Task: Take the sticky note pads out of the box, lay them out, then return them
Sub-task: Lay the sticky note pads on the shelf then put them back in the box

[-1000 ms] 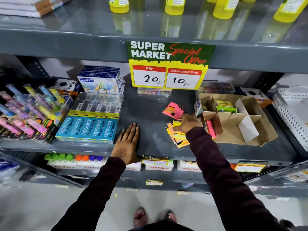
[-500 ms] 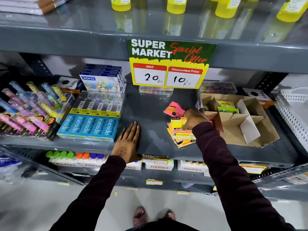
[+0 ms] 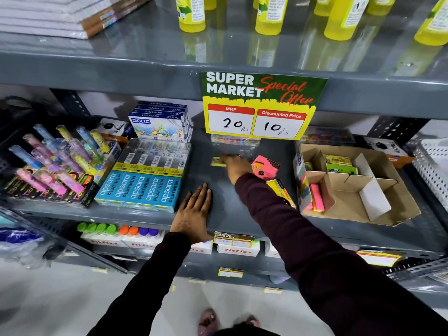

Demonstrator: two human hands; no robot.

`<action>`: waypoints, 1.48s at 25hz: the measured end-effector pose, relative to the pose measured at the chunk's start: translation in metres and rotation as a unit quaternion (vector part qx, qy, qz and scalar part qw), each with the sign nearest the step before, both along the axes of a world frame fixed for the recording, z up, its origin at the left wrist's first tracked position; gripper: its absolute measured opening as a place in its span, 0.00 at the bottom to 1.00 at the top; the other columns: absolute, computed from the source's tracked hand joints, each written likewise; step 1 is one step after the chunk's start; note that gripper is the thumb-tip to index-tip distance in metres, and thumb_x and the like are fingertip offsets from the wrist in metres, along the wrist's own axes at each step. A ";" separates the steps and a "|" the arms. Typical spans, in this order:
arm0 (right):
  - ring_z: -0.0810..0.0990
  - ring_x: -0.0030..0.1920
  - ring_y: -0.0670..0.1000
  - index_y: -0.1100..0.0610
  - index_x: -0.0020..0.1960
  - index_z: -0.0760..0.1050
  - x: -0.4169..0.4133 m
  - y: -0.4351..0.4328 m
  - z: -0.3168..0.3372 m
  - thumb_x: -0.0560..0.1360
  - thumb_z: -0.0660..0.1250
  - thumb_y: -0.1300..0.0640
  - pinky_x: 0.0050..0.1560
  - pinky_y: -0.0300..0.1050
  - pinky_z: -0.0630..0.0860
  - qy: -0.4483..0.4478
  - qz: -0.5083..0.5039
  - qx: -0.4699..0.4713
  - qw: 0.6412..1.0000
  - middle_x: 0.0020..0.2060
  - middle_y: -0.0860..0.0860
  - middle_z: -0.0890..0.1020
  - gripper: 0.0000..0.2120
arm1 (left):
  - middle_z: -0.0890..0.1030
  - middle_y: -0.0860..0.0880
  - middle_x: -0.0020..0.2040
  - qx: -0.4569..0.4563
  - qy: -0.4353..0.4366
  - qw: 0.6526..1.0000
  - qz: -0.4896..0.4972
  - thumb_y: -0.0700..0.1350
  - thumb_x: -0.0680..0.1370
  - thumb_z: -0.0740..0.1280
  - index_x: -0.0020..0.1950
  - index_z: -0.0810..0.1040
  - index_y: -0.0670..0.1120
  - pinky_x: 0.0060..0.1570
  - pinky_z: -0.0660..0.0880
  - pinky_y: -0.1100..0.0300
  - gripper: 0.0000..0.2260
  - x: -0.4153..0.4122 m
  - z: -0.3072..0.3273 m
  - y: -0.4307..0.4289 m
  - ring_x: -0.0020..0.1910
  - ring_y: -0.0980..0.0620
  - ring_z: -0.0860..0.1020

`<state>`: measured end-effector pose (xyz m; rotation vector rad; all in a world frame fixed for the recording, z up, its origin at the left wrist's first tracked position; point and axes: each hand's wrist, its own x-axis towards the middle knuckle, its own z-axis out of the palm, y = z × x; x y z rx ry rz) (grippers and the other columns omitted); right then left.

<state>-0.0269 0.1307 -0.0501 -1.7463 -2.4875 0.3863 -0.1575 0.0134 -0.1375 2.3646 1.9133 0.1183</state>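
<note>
An open cardboard box (image 3: pixel 400 209) with dividers stands at the right of the grey shelf; pink pads (image 3: pixel 317 197) and green-yellow packs (image 3: pixel 338 164) remain inside it. A pink sticky note pad (image 3: pixel 265 167) lies on the shelf beside my right forearm, and yellow pads (image 3: pixel 282 191) lie partly hidden under the sleeve. My right hand (image 3: pixel 236 166) reaches toward the shelf's back, fingers on a blurred yellow pad (image 3: pixel 217 161). My left hand (image 3: pixel 194 213) rests flat and open on the shelf's front edge.
Blue pencil boxes (image 3: pixel 140 190) and a pastel box stack (image 3: pixel 160 123) sit left of my hands, with a rack of coloured pens (image 3: pixel 53 161) further left. A price sign (image 3: pixel 259 107) hangs from the upper shelf. A white basket (image 3: pixel 434 161) is at far right.
My right hand has lifted a yellow pad from the pile near the box and carried it left and toward the shelf's back. The left hand stays put.
</note>
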 end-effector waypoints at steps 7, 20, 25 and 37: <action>0.76 0.64 0.60 0.61 0.64 0.74 0.047 -0.012 -0.002 0.76 0.65 0.62 0.62 0.50 0.73 0.050 -0.019 -0.018 0.998 0.64 0.60 0.78 0.17 | 0.59 0.37 0.73 0.001 -0.016 1.000 -0.009 0.65 0.55 0.59 0.72 0.57 0.37 0.69 0.57 0.42 0.52 -0.002 -0.001 0.000 0.71 0.40 0.60; 0.63 0.68 0.59 0.55 0.67 0.70 0.121 -0.019 0.012 0.63 0.78 0.52 0.68 0.52 0.68 -0.146 -0.009 -0.086 0.986 0.64 0.58 0.70 0.35 | 0.59 0.35 0.73 -0.010 0.009 1.000 -0.013 0.62 0.55 0.69 0.72 0.55 0.35 0.69 0.53 0.41 0.54 -0.003 -0.003 0.001 0.71 0.38 0.58; 0.72 0.63 0.60 0.59 0.57 0.78 0.112 -0.024 0.042 0.69 0.73 0.55 0.61 0.46 0.69 -0.052 -0.013 -0.047 0.997 0.59 0.58 0.79 0.18 | 0.51 0.40 0.75 0.003 0.014 1.000 -0.008 0.61 0.58 0.71 0.74 0.49 0.39 0.72 0.48 0.47 0.54 -0.003 -0.005 0.001 0.74 0.43 0.51; 0.74 0.57 0.58 0.54 0.54 0.82 0.058 -0.091 -0.040 0.73 0.69 0.54 0.56 0.54 0.75 -0.006 0.070 0.068 0.995 0.50 0.53 0.81 0.11 | 0.59 0.36 0.73 0.008 0.009 1.000 -0.007 0.65 0.55 0.62 0.72 0.56 0.36 0.69 0.56 0.41 0.52 -0.002 -0.004 0.002 0.71 0.40 0.59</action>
